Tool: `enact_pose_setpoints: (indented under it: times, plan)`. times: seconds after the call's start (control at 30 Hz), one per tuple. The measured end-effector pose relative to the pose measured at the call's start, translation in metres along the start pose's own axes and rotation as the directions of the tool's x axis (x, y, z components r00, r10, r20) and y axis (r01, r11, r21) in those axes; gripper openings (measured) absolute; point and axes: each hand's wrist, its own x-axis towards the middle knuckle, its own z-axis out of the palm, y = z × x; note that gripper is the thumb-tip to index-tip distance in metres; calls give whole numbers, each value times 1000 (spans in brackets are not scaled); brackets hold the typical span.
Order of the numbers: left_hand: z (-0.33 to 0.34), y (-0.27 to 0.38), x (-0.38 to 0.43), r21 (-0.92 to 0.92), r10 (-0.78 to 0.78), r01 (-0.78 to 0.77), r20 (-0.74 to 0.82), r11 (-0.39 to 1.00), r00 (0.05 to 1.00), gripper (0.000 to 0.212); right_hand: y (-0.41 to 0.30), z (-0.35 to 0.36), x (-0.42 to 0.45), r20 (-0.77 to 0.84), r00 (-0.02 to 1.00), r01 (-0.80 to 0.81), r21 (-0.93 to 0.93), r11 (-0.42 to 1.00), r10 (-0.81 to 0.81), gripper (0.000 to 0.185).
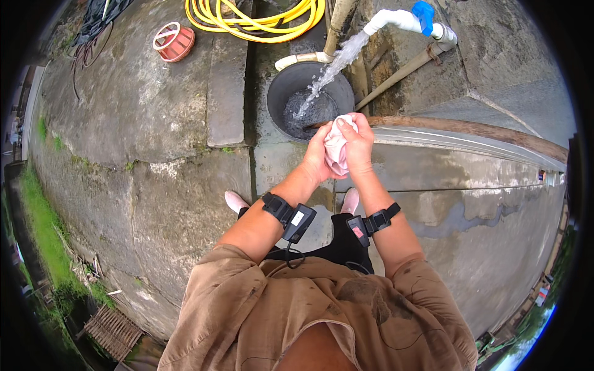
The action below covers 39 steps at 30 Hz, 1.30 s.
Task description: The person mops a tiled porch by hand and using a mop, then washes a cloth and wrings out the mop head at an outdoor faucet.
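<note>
Both my hands hold a bunched pale pink cloth [337, 147] just in front of a dark round bucket [274, 99]. My left hand [317, 155] grips it from the left side, and my right hand [359, 146] closes on it from the right with the thumb on top. Water [341, 60] pours from a white plastic pipe spout [392, 18] with a blue valve handle [423, 17] into the bucket. The bucket holds some churned water. A wooden pole [417, 122] runs right from beside my hands, its end over the bucket.
A coiled yellow hose [255, 30] lies beyond the bucket. A red plastic basket [176, 44] with a pale rim sits on the concrete slab [162, 102] to the left. An old pipe [399, 76] slants behind the bucket. Wet patches mark the concrete at right.
</note>
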Motion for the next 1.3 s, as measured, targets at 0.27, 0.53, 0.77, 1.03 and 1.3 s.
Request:
enact_pose_setpoints:
  times: [0.27, 0.53, 0.77, 1.03, 1.3]
  plan:
    - [-15, 37, -2, -354, 261, -112, 408, 929, 875, 38, -31, 16, -16, 634, 773, 634, -772, -51, 13, 58]
    - [-24, 71, -7, -69, 295, -288, 154, 955, 943, 14, -80, -20, 21, 393, 907, 265, -259, 929, -149, 25]
    - [-69, 139, -10, 226, 703, -681, -407, 697, 584, 23, -225, 11, 17, 381, 469, 867, -371, 333, -797, 32]
    - [-247, 209, -138, 676, 839, -572, -543, 464, 40, 16, -280, 23, 32, 793, 268, 861, -452, -233, -548, 26]
    - [-433, 84, -357, 745, 746, 67, -666, 663, 24, 31, -294, 24, 53, 864, 388, 907, -420, -36, -321, 31]
